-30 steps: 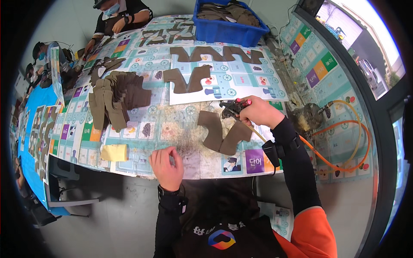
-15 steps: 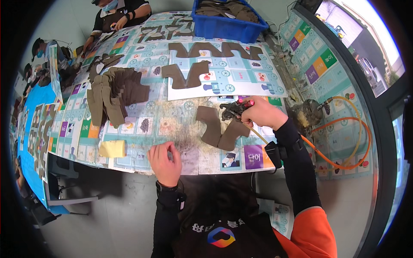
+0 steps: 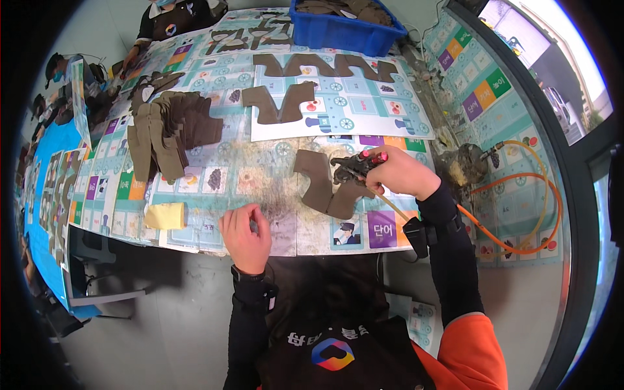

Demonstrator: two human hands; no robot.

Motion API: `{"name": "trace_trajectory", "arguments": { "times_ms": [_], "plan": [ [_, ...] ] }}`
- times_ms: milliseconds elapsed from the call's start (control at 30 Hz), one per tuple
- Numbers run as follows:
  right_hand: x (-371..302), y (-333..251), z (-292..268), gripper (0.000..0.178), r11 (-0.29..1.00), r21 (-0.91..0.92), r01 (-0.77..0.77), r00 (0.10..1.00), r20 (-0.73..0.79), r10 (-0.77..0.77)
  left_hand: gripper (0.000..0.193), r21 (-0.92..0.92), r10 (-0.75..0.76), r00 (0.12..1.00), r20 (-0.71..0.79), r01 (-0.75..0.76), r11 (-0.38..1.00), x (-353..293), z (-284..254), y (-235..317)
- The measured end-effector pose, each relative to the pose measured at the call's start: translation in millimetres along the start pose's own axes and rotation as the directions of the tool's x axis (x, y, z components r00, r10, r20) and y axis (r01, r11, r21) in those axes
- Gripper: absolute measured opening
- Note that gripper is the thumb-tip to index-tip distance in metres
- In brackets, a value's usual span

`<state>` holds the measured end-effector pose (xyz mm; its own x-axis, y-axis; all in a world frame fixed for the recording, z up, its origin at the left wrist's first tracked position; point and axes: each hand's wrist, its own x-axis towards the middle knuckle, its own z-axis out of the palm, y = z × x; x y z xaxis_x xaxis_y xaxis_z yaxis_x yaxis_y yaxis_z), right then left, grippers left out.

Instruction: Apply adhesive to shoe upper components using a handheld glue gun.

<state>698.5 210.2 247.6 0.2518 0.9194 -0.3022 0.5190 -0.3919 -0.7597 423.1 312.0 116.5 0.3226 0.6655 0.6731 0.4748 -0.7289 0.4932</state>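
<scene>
My right hand point(image 3: 404, 175) is wrapped round a dark spray gun point(image 3: 351, 170) with red knobs, fed by a thin yellowish hose. The gun hangs over the right half of a brown V-shaped cut piece point(image 3: 315, 185) lying flat on the table, hiding part of it. Whether spray is coming out I cannot tell. Over the table's front edge, left of that piece, my left hand point(image 3: 247, 235) is loosely curled with nothing visible in it. Another brown V-shaped piece point(image 3: 281, 104) and a zigzag row of brown pieces point(image 3: 325, 66) lie on a white printed board point(image 3: 364, 120).
A pile of brown pieces point(image 3: 172, 133) lies at left, with a yellow pad point(image 3: 164, 216) nearer me. A blue bin point(image 3: 348, 32) of pieces stands at the back. An orange hose point(image 3: 513, 246) loops at right. A co-worker point(image 3: 172, 23) is at the far left.
The view has tilted slightly, shifting the table upward. Against the brown piece, the spray gun has come a little toward me. The left hand stays curled. The far co-worker has straightened up.
</scene>
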Motion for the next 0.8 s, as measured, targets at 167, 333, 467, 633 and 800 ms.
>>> {"name": "trace_trajectory", "arguments": {
  "times_ms": [167, 333, 467, 633, 800],
  "plan": [
    [-6.6, -6.2, 3.5, 0.010, 1.000, -0.021, -0.019, 0.999, 0.029, 0.020, 0.008, 0.006, -0.002, 1.000, 0.003, 0.002, 1.000, -1.4, -0.8, -2.6],
    [-13.6, -6.8, 7.2, 0.017, 0.994, 0.040, -0.105, 0.993, 0.050, 0.103, 0.009, -0.001, -0.007, 1.000, 0.004, 0.007, 1.000, -1.0, -0.8, -1.2],
    [-18.4, -5.1, 11.9, 0.018, 0.991, 0.047, -0.124, 0.992, 0.044, 0.122, 0.009, -0.003, 0.000, 1.000, -0.003, 0.000, 1.000, -0.9, -0.1, -1.1],
    [-22.8, 1.8, 17.8, 0.023, 0.990, 0.048, -0.130, 0.990, 0.054, 0.128, 0.009, 0.000, -0.001, 1.000, -0.006, 0.001, 1.000, -1.7, 0.5, -2.5],
    [-30.2, 0.9, 24.6, 0.030, 0.983, 0.124, -0.135, 0.989, 0.072, 0.127, 0.010, -0.009, 0.003, 1.000, -0.009, -0.003, 1.000, -0.4, -0.5, -1.4]
  ]
}}
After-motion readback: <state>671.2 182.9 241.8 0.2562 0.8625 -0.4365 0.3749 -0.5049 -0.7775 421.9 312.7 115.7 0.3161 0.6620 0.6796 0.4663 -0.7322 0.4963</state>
